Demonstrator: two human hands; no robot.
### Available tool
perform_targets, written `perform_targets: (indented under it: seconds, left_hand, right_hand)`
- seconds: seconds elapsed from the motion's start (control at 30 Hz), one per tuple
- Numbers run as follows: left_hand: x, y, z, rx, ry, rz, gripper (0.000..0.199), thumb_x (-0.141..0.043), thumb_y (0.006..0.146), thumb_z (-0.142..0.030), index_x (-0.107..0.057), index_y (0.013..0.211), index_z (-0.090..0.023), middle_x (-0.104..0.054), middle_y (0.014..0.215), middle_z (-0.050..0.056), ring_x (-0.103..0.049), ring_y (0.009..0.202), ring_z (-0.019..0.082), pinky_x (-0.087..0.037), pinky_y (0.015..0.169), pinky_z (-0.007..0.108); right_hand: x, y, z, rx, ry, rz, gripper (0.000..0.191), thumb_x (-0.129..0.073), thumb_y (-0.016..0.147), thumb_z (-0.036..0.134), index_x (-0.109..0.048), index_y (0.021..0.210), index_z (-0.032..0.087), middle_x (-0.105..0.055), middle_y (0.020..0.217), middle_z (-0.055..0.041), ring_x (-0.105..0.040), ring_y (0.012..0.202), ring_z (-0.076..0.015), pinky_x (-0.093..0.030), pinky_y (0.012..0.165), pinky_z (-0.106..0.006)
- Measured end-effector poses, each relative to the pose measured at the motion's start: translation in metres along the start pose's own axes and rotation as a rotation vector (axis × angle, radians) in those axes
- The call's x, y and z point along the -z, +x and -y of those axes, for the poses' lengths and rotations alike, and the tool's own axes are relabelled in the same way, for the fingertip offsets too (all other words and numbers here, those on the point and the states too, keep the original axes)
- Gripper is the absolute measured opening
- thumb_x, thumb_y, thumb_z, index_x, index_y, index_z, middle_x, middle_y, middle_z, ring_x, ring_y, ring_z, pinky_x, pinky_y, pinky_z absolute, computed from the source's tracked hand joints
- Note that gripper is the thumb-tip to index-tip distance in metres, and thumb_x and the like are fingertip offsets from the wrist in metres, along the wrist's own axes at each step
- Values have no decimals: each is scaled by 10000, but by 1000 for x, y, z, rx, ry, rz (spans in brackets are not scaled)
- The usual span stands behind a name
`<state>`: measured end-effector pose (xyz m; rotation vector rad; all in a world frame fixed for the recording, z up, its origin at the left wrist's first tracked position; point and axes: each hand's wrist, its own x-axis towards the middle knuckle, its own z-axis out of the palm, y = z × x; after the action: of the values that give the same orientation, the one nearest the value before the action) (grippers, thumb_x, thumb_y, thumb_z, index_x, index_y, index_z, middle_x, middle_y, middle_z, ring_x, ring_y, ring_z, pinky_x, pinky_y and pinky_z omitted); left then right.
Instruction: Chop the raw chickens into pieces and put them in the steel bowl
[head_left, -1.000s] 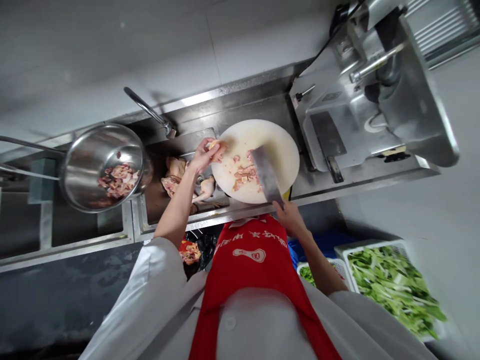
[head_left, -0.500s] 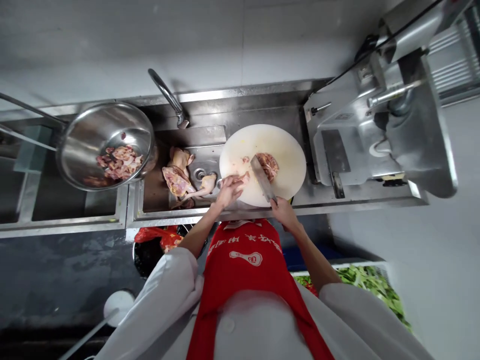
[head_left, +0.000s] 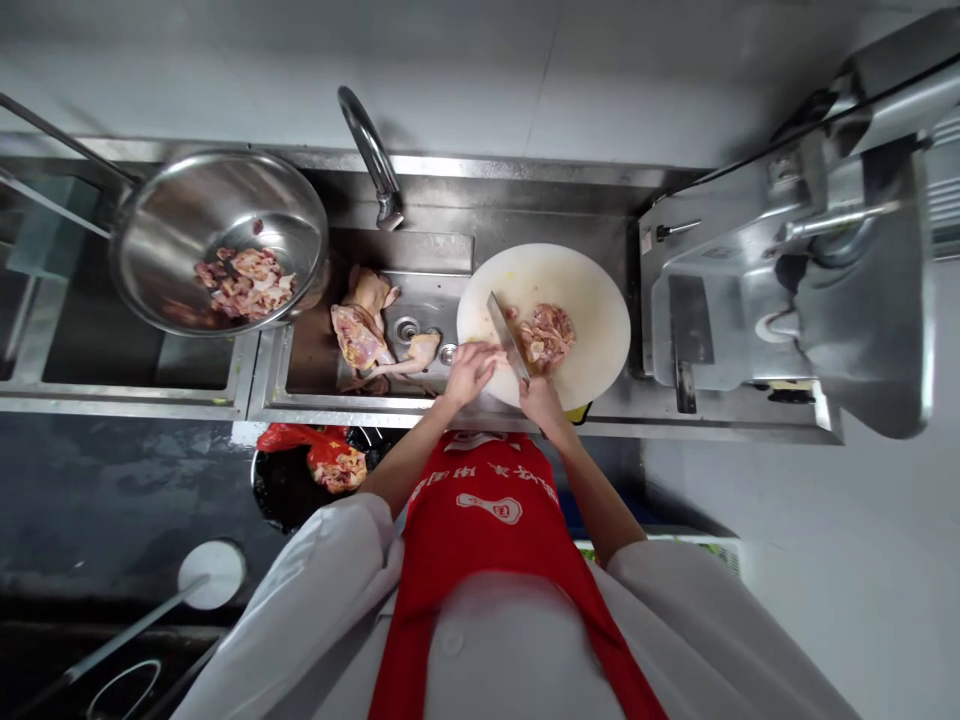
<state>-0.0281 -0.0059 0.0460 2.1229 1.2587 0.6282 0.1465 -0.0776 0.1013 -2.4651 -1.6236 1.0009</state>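
My right hand point(head_left: 541, 404) is closed round the handle of a cleaver point(head_left: 508, 337), whose blade stands on edge over the round white cutting board point(head_left: 600, 280). Left of the blade, my left hand point(head_left: 474, 370) has its fingers curled on a small pale piece of raw poultry, mostly hidden under them. A heap of chopped raw meat point(head_left: 548, 337) lies on the board just right of the blade. In the sink beside the board are raw poultry pieces point(head_left: 364, 330), among them a leg point(head_left: 420, 350).
A large steel pot point(head_left: 150, 225) holding chopped meat rests over the sinks at left. The faucet point(head_left: 375, 160) arches above the sink. A slicing machine point(head_left: 787, 290) stands at right, with another cleaver point(head_left: 691, 340) lying on it. A bin with a red bag point(head_left: 300, 438) is below.
The cleaver has moved left off the meat heap to the piece under my left hand. My left hand has drawn closer to the blade. The whole view has shifted.
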Motion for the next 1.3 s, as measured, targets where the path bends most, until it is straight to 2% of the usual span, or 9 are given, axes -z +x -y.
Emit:
perform_targets:
  seconds: [0.13,0.3,0.37,0.43,0.63,0.83,1.03,1.17,1.3]
  left_hand:
    - [-11,5,-10,8,88,79,287,-548,937,-385,-700,1123,-228,-644,1166,101,-495,1182,297,-313,1052,497]
    - [3,-18,5,177,14,-200,242,-526,939,-353,-709,1041,-232,-618,1160,107,-506,1166,276,-369,1022,458]
    - [10,-24,13,274,-15,-327,249,-474,956,-320,-694,1011,-219,-611,1108,113,-521,1134,264,-380,1019,454]
    - [12,-25,17,317,-31,-356,257,-452,961,-309,-687,998,-213,-609,1081,116,-522,1124,263,-378,1021,458]
    - [-13,-12,5,102,-10,-27,266,-511,953,-366,-712,1054,-225,-632,1209,99,-474,1185,286,-354,1022,470]
    - [-22,-10,1,162,42,-12,278,-486,972,-360,-715,1021,-210,-625,1249,115,-450,1214,309,-330,1010,498]
    - [-16,-7,-6,36,13,80,271,-561,928,-374,-689,1115,-226,-604,1263,106,-451,1263,298,-296,1075,494]
    - [-18,-8,-2,-55,21,176,216,-532,938,-318,-712,1010,-224,-622,1194,93,-487,1201,282,-307,1068,490]
    - [-12,-9,1,-90,-3,204,218,-515,948,-315,-702,930,-205,-621,1168,106,-480,1171,308,-301,1042,532]
  right_hand:
    - [8,-15,-21,3,-87,50,357,-441,987,309,-712,1020,79,-736,961,-195,-693,923,-235,-440,749,-250]
    - [45,-29,0,130,24,-234,442,-357,1012,372,-714,1016,111,-727,879,-176,-683,844,-257,-439,741,-287]
    - [46,-26,18,176,117,-373,497,-303,1026,414,-696,1109,122,-720,919,-182,-680,882,-270,-448,759,-302]
    - [35,-18,32,176,165,-370,501,-292,1027,405,-694,1135,127,-717,930,-184,-676,919,-274,-460,761,-301]
    - [-17,-11,17,34,-46,33,394,-397,982,277,-740,980,85,-737,919,-203,-689,869,-239,-459,747,-269]
    - [-15,-34,-23,11,-58,66,430,-408,999,369,-731,1000,85,-740,979,-191,-692,925,-240,-459,792,-271]
    - [-15,-20,-7,-45,-36,49,376,-446,985,332,-721,1021,79,-723,1015,-218,-690,992,-270,-465,824,-290]
    - [-14,14,20,-26,64,20,408,-426,986,349,-726,904,84,-718,779,-176,-706,757,-238,-473,672,-271]
    - [10,48,26,-11,298,29,410,-441,967,395,-693,808,114,-594,507,-43,-557,412,-155,-418,491,-253]
